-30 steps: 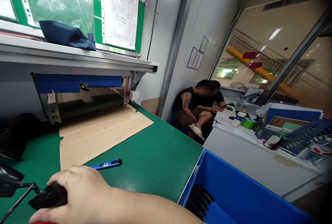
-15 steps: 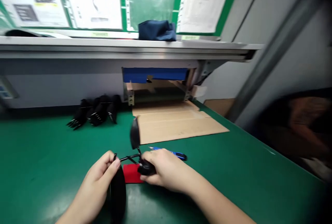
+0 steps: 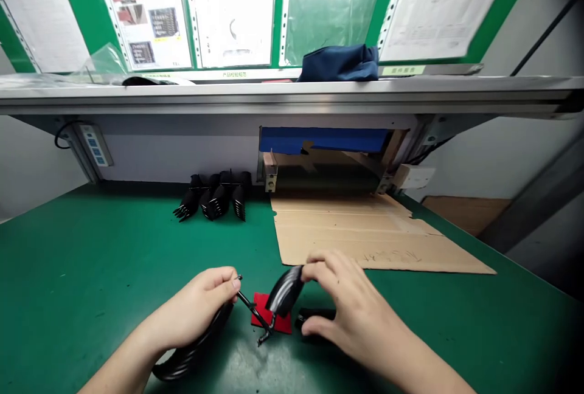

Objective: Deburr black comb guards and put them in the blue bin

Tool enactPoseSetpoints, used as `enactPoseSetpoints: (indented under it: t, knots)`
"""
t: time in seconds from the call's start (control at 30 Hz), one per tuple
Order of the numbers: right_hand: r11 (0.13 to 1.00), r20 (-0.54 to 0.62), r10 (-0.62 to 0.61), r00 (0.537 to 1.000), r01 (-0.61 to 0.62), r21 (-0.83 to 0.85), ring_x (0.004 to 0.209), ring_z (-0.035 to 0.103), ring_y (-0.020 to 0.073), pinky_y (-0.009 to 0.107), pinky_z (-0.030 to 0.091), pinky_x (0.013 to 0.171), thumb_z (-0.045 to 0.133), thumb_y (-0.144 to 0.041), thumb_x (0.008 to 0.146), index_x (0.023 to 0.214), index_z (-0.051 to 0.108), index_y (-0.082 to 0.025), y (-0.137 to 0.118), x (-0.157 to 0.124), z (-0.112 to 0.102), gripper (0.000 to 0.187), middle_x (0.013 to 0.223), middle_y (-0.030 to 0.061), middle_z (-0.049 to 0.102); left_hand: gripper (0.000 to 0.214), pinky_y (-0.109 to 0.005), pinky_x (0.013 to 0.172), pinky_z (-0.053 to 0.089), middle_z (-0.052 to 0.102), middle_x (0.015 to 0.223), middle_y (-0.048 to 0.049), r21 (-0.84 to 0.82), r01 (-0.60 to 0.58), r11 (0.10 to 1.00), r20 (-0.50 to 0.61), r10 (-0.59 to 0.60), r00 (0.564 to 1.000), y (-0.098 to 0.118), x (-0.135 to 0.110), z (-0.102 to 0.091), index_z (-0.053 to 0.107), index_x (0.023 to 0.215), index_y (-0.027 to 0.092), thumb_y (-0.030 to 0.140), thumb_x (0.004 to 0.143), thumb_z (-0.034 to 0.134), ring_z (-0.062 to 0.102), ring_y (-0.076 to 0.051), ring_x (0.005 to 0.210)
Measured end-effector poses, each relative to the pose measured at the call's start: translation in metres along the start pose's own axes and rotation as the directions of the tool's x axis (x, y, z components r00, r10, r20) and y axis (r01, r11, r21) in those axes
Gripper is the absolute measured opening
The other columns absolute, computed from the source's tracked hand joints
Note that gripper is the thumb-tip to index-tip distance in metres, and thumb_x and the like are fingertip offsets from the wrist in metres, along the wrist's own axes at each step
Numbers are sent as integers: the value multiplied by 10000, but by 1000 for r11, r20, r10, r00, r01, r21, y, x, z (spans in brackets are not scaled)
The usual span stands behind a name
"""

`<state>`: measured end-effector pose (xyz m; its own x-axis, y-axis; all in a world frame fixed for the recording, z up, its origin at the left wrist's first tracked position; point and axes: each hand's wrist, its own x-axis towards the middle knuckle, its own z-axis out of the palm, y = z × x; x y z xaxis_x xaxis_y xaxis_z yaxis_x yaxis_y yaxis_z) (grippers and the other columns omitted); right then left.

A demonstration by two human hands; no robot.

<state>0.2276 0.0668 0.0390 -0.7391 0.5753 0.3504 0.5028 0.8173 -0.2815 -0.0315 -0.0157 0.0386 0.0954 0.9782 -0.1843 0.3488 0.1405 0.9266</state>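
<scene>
My left hand (image 3: 201,309) pinches the end of a thin black rod (image 3: 253,309), part of a jointed black frame. A long curved black ribbed piece (image 3: 194,348) hangs under that hand. At the rod's other end a small joint carries a second glossy curved piece (image 3: 285,290), tilted up to the right. My right hand (image 3: 351,300) is open, thumb and fingers apart, its fingertips at the upper end of that piece; whether they touch it is unclear. A dark object (image 3: 314,315) lies by the right thumb, partly hidden. Beneath the frame is a red pad (image 3: 260,303).
Several black ribbed pieces (image 3: 216,196) lie bundled at the back of the green table (image 3: 114,260). A cardboard sheet (image 3: 328,236) extends from an opening under the shelf (image 3: 228,102). Dark blue cloth (image 3: 340,64) rests on the shelf, and a power strip (image 3: 95,145) is mounted at left.
My right hand has opened from its grip on a dark part beside the joint. The upper curved piece has gone from upright to tilted right. The camera view has turned left.
</scene>
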Motion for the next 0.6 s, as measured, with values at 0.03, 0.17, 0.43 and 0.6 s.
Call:
enactPoseSetpoints:
  t: [0.03,0.17,0.43,0.6]
  knots:
    - [996,14,-85,996,85,-25,1046,413,256,341,333,892,884,46,605,1084,506,-223,-5,1,2,667,1152,27,433,343,-231,588,261,319,691,42,29,-20,999,56,19,998,3,-3,1,410,728,198,482,920,397,267,-123,640]
    - [935,176,-295,939,322,-150,816,458,216,368,309,801,653,26,749,953,540,-203,-19,-2,25,327,919,10,499,246,-229,682,299,393,743,29,158,-215,964,241,173,955,14,-11,5,449,739,200,368,918,442,344,-138,724]
    - [960,144,-150,978,179,-214,570,472,180,314,256,586,495,-74,656,723,504,-186,-11,-4,44,130,653,-17,510,301,-240,571,231,310,680,40,-80,-146,986,218,160,963,1,2,12,417,730,187,427,901,478,251,-115,632]
    - [967,-400,144,905,-214,-135,559,485,219,295,316,517,422,-414,972,858,539,-222,-3,-5,25,252,719,6,559,304,-216,603,281,408,705,35,-465,-63,883,-178,-24,984,-6,8,31,432,779,178,449,902,491,325,-93,623]
